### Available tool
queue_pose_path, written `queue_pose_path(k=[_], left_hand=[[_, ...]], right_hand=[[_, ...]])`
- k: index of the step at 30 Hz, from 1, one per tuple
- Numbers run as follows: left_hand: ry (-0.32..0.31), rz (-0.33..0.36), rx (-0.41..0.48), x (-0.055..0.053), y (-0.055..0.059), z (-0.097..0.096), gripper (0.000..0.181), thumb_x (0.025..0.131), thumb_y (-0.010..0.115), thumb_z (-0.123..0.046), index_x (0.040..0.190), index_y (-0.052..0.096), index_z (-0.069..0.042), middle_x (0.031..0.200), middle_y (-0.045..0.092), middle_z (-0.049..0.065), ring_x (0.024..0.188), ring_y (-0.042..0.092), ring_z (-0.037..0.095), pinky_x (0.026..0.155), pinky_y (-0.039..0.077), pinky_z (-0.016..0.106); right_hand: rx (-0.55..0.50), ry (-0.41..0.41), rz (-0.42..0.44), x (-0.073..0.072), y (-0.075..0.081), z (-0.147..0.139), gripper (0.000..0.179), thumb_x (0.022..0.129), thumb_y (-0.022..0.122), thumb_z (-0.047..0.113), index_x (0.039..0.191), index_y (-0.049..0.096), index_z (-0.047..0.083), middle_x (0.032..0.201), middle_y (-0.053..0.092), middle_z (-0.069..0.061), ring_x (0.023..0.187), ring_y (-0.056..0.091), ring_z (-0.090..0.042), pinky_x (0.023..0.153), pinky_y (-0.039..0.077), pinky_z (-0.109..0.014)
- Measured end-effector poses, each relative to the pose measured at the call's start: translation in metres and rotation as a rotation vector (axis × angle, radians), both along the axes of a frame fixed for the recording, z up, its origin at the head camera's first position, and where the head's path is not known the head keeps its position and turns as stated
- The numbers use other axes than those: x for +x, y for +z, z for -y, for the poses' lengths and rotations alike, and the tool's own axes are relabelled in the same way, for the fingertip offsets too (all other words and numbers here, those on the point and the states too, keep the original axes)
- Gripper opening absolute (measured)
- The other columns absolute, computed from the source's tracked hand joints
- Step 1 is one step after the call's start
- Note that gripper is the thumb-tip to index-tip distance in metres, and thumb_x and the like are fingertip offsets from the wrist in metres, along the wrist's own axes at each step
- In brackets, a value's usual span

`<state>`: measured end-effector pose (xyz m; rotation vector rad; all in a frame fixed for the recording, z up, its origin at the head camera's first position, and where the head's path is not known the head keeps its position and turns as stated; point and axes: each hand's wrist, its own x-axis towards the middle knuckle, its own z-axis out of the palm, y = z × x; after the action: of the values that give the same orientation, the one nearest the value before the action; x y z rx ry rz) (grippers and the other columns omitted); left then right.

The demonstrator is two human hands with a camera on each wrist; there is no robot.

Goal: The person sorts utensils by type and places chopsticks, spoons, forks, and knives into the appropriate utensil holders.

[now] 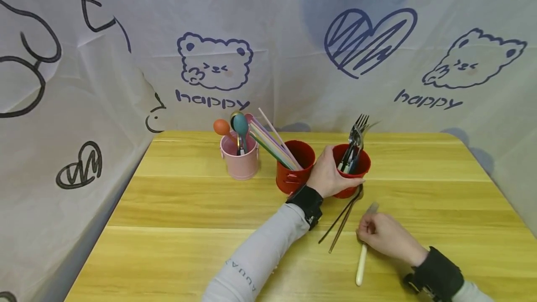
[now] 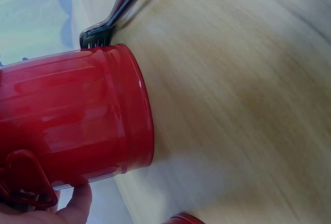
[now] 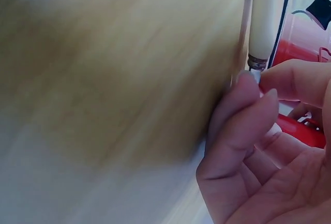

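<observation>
My left hand (image 1: pixel 329 174) grips the right-hand red bucket (image 1: pixel 346 193), its thumb along the near side. Several silver forks (image 1: pixel 356 134) stand in that bucket, tines up. In the left wrist view the fingers are at the bucket's wire handle (image 2: pixel 31 175). Lower right, my right hand (image 1: pixel 388 236) pinches a cream-handled utensil (image 1: pixel 361 264) by its metal neck. Its handle points toward me, and its flat silver end (image 1: pixel 372 208) pokes out beyond the fingers; I cannot tell its kind. Between the hands lie two dark, thin-handled utensils (image 1: pixel 340 223), one showing fork tines (image 2: pixel 95 39).
Left of the held bucket stands another red bucket (image 1: pixel 286 183) with pastel straws (image 1: pixel 274 146). Farther left, a pink bucket (image 1: pixel 241 167) holds several spoons (image 1: pixel 240 125). All stand on a wooden table (image 1: pixel 176 227) before a white cloth (image 1: pixel 285 69) with drawings.
</observation>
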<state>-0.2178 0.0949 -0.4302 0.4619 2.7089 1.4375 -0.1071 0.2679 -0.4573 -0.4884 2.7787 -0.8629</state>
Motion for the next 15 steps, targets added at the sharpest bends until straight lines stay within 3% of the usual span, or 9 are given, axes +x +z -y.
queue_pose_path(k=[7, 15], left_hand=[[0.009, 0.007, 0.001, 0.0003, -0.0009, -0.0005, 0.089, 0.073, 0.09, -0.039, 0.142, 0.041, -0.013, 0.134, 0.059, 0.006, 0.12, 0.061, 0.02, 0.105, 0.051, 0.026], [0.007, 0.01, 0.003, 0.0, 0.001, -0.0009, 0.089, 0.073, 0.09, -0.039, 0.142, 0.041, -0.013, 0.135, 0.059, 0.006, 0.121, 0.061, 0.02, 0.106, 0.051, 0.026]], right_hand=[[0.009, -0.031, 0.033, 0.0011, -0.0003, -0.0023, 0.011, 0.086, 0.07, 0.012, 0.076, 0.065, 0.014, 0.066, 0.056, 0.009, 0.058, 0.044, 0.001, 0.053, 0.038, -0.018], [0.015, -0.024, -0.004, 0.0019, 0.0004, -0.0043, 0.013, 0.086, 0.071, 0.011, 0.073, 0.067, 0.014, 0.064, 0.058, 0.01, 0.056, 0.044, 0.003, 0.053, 0.039, -0.017]])
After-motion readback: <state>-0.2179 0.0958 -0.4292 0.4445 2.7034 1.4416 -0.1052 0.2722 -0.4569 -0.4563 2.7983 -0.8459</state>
